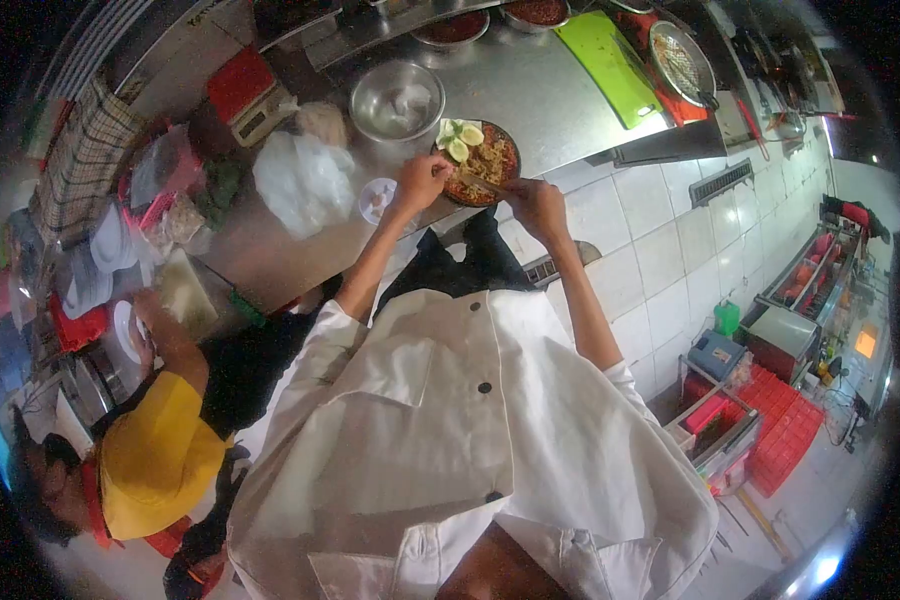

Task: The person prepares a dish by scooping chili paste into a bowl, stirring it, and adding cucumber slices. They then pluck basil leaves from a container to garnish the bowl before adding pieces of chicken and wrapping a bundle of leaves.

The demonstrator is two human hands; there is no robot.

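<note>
A dark round plate (457,194) of reddish, crumbly food (492,160) lies at the counter's near edge, with pale green-rimmed slices (458,148) along its upper left side. My right hand (538,212) is wrapped round the handle of a knife (482,184), whose flat blade points left over the food. At the plate's left rim, my left hand (425,183) has its fingers pinched together near the blade's tip; what they hold is too small to make out. Just left of that wrist sits a small white bowl (377,198) with pale bits inside.
A steel bowl (397,102), a white plastic bag (305,180) and a scale (254,108) stand left on the steel counter (515,75). Right are a green cutting board (610,68) and a strainer (682,62). A person in a yellow shirt (160,455) works at left, holding white plates (127,330).
</note>
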